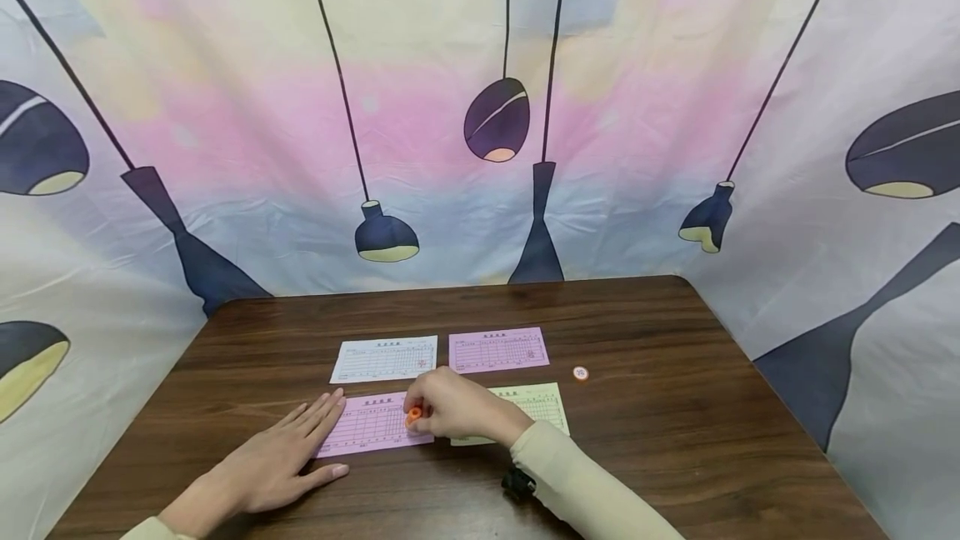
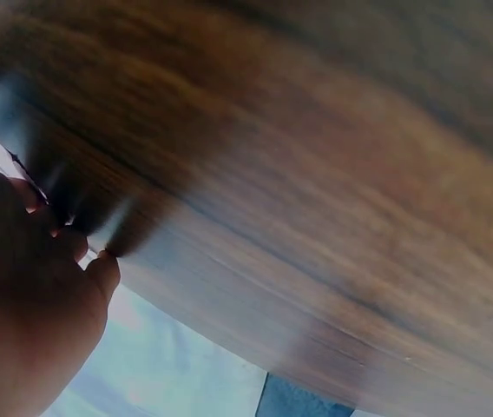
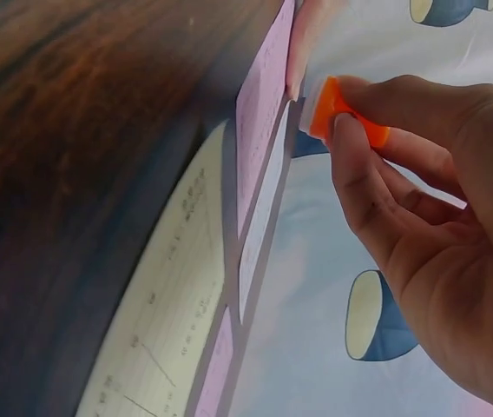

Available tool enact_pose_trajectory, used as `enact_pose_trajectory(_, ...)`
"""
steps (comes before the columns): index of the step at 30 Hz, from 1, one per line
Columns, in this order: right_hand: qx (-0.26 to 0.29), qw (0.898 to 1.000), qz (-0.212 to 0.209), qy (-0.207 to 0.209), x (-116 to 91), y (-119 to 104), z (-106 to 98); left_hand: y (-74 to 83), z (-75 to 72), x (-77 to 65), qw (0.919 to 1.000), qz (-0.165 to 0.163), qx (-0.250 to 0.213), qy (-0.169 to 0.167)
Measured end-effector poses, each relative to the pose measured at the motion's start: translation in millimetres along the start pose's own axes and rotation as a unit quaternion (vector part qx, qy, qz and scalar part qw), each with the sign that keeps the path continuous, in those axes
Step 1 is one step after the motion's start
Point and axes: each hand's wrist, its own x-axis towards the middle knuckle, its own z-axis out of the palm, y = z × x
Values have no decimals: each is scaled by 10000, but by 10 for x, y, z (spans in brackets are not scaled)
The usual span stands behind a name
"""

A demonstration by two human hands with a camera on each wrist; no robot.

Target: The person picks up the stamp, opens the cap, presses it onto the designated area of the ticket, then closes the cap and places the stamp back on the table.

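My right hand [image 1: 459, 407] pinches a small orange stamp [image 3: 323, 111] between thumb and fingers. In the right wrist view the stamp's pale end is tipped toward the papers and appears apart from them. Below it in the head view lies the near pink printed form [image 1: 367, 422], ruled in a grid. My left hand [image 1: 273, 461] lies flat with fingers straight, fingertips on that form's left edge. Partly covered by my right forearm is a yellow-green form [image 1: 542, 407]. The left wrist view catches only part of the left hand [image 2: 38, 295] against the wood.
Behind these lie a white form [image 1: 384, 359] and another pink form [image 1: 495, 350], each with a small red mark at its right. A round white-and-orange cap [image 1: 581, 373] sits to their right. The brown wooden table [image 1: 675, 457] backs onto a lamp-patterned curtain [image 1: 435, 132].
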Motion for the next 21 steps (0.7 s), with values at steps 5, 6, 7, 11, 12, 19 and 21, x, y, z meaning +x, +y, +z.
enact_pose_trajectory(5,-166,9998,-46,-113,0,-8,-13,-3,10,-2,9999,-67,-76,-42)
enact_pose_trajectory(6,-153,9998,-6,-132,0,-7,-13,-3,14,-3,10000,-47,-40,-20)
enact_pose_trajectory(7,-143,9998,35,-150,0,-8,-12,-2,14,-4,9999,-72,-80,-36)
enact_pose_trajectory(11,-99,9995,186,-214,10,6,2,2,19,-4,9999,-87,-113,-44)
enact_pose_trajectory(12,-100,9995,208,-226,14,9,5,2,21,-4,9999,-77,-80,-21)
enact_pose_trajectory(19,-4,9992,254,-293,39,21,12,9,11,-16,9999,-69,30,79)
enact_pose_trajectory(21,-4,9992,253,-298,41,19,13,9,11,-15,9999,-60,49,78)
